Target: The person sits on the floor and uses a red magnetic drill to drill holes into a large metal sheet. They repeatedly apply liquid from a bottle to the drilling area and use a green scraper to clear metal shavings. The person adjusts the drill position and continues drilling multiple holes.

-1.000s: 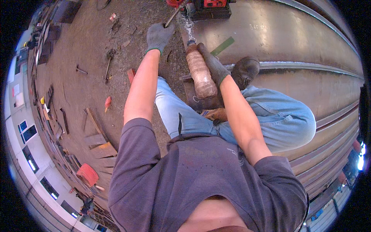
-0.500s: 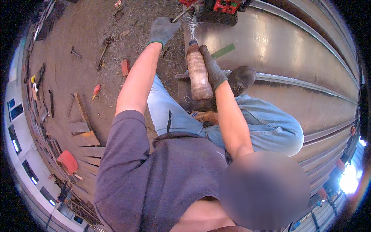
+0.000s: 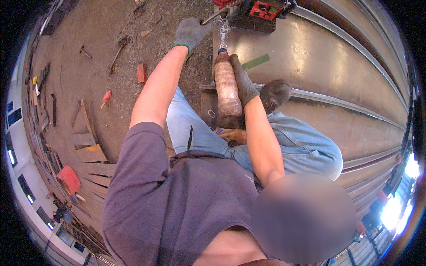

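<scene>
My left hand, in a grey glove, is closed around the end of a metal lever. The lever runs to a red and black drilling machine, cut off by the top edge. A plastic bottle with brownish-white contents is held by my right hand, gloved in dark grey and pressed along its right side. The bottle's blue-capped neck points at the machine's lower end. Bright metal shavings or fluid show between the two; which, I cannot tell.
Large steel beams stretch out on the right, a green strip on one. My boot rests on the steel. On the dirt floor at left are a red block, a hammer, scrap plates and a red basket-like object.
The whole view has shifted slightly. The lever lies at a somewhat flatter angle, with my left hand still on it. My right hand keeps its hold on the bottle.
</scene>
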The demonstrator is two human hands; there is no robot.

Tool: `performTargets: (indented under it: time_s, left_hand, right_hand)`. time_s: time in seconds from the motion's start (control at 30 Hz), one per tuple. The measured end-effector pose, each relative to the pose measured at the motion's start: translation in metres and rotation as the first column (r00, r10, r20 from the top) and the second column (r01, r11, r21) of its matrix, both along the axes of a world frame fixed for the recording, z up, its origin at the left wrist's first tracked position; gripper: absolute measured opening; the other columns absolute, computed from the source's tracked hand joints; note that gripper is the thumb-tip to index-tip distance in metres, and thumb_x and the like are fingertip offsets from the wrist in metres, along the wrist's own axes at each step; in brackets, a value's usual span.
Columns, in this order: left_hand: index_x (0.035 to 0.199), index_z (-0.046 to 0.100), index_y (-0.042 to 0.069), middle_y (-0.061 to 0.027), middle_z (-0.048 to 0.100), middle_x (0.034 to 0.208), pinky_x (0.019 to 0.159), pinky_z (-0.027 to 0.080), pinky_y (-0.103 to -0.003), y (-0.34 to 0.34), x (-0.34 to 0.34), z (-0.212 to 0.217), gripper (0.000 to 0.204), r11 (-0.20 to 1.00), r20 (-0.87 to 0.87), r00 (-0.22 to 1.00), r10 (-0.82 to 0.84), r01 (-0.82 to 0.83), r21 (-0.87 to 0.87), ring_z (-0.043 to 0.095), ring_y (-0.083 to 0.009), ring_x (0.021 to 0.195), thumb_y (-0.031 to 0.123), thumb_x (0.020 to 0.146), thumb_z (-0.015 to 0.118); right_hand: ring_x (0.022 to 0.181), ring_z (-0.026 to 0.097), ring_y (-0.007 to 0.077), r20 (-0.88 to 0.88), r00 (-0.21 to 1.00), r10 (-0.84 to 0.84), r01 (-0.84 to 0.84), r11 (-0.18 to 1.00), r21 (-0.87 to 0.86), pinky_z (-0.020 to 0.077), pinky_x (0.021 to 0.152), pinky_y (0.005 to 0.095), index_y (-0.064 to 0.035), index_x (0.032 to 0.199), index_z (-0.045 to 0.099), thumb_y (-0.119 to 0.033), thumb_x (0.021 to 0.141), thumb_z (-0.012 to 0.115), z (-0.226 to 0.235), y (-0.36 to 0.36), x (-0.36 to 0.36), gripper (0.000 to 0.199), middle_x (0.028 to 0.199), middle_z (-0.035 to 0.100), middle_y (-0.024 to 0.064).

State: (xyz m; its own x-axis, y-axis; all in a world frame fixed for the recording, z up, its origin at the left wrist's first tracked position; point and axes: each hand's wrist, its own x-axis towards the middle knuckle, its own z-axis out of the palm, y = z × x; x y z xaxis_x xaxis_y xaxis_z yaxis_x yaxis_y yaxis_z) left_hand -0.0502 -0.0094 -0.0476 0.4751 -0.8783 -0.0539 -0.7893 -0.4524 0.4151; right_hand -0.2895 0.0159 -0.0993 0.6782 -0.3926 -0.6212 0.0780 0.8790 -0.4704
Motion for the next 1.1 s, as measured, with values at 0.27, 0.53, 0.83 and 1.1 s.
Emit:
performTargets:
  time_s: [0.27,0.53,0.83,1.1]
  left_hand:
    - [0.095,0.078,0.004,-0.0251,0.072,0.096,0.087,0.054,-0.050,0.001,0.003,-0.005,0.060,1.000,0.064,0.998,-0.022,0.022,-0.004,0.070,-0.0412,0.096,0.060,0.087,0.057]
    - [0.094,0.077,0.003,-0.0270,0.071,0.097,0.087,0.054,-0.051,0.001,0.001,0.001,0.060,1.000,0.017,1.000,0.004,-0.005,0.030,0.070,-0.0422,0.097,0.059,0.087,0.057]
    - [0.093,0.077,0.001,-0.0261,0.072,0.095,0.084,0.054,-0.051,-0.001,0.005,-0.011,0.066,1.000,0.013,1.000,0.008,-0.008,-0.019,0.070,-0.0419,0.094,0.065,0.085,0.059]
    - [0.085,0.075,0.000,-0.0256,0.071,0.090,0.080,0.053,-0.052,-0.002,0.000,-0.007,0.062,1.000,0.004,1.000,0.009,-0.009,-0.014,0.069,-0.0436,0.090,0.061,0.084,0.060]
  right_hand:
    - [0.070,0.067,0.0156,0.000,0.999,-0.044,0.044,0.999,0.016,0.0590,0.064,0.0318,-0.0103,0.110,0.064,-0.063,0.101,0.048,0.004,0.001,0.005,0.056,0.086,0.068,0.0026]
    - [0.085,0.068,0.0184,-0.177,0.984,-0.010,-0.016,0.989,-0.146,0.0588,0.076,0.0348,-0.0050,0.125,0.060,-0.056,0.097,0.060,0.021,0.007,-0.003,0.058,0.102,0.067,0.0076]
    - [0.124,0.059,0.0321,-0.417,0.909,0.021,-0.281,0.771,-0.571,0.0451,0.105,0.0394,0.0044,0.146,0.045,-0.052,0.083,0.076,0.008,0.004,-0.010,0.090,0.135,0.061,0.0215]
    - [0.106,0.064,0.0214,-0.149,0.989,-0.016,-0.033,0.947,-0.320,0.0519,0.092,0.0348,-0.0022,0.137,0.058,-0.051,0.089,0.072,0.034,0.012,-0.008,0.070,0.123,0.066,0.0125]
